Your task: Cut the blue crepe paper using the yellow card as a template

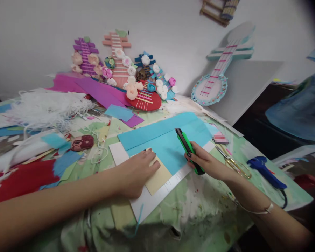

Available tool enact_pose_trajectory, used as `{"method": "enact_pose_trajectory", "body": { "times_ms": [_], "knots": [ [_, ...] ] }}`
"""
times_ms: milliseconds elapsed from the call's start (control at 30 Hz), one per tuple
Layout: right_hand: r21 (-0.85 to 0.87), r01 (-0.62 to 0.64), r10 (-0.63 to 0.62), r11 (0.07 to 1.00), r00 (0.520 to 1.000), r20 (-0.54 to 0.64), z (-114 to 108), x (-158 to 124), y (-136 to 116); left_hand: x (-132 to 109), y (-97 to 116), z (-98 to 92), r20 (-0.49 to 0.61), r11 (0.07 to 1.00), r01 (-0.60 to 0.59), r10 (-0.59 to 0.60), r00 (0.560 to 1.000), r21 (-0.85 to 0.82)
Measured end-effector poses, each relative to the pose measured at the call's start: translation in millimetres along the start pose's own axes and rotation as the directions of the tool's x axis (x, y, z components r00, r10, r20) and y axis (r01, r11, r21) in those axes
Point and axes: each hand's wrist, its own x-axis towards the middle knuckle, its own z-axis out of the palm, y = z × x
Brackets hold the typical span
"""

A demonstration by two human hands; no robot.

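Observation:
My right hand (203, 159) is closed around a green and black utility knife (185, 147), held above a sheet of light blue paper (157, 154). The knife's tip points up and to the left; I cannot make out how much blade shows. My left hand (141, 169) lies flat, fingers stretched out, pressing on a cream piece of card (159, 180) that overlaps the blue paper. Under both is a white board (144, 210), its edges showing at the left and front. The blue paper has a crease or cut line along its far part.
Gold-handled scissors (237, 166) and a blue glue gun (267, 171) lie at the right. White string (47, 108) is heaped at the left beside red paper (26, 180). Flower-decorated paper instruments (117, 66) and a larger white-blue one (217, 73) lean at the back.

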Motion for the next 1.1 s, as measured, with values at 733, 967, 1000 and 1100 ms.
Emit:
{"method": "enact_pose_trajectory", "body": {
  "times_ms": [733, 967, 1000, 1100],
  "knots": [
    [0.430, 0.263, -0.119, 0.864, 0.935, -0.333, 16.7, 77.7, -51.8, -3.6, -2.3, 16.6, -0.083, 0.997, -0.006, 0.000, 0.997, -0.081],
    [0.478, 0.296, -0.113, 0.827, 0.921, -0.374, 37.2, 86.9, -38.9, -4.8, -3.8, 15.6, -0.126, 0.997, -0.014, 0.005, 0.992, -0.071],
    [0.508, 0.265, -0.100, 0.820, 0.939, -0.329, 38.5, 87.4, -36.5, -4.9, -4.5, 15.7, -0.131, 0.997, -0.014, 0.004, 0.991, -0.074],
    [0.537, 0.230, -0.114, 0.812, 0.964, -0.241, 42.4, 88.6, -29.4, -5.7, -6.7, 16.3, -0.152, 0.996, -0.018, 0.005, 0.988, -0.087]
  ]
}}
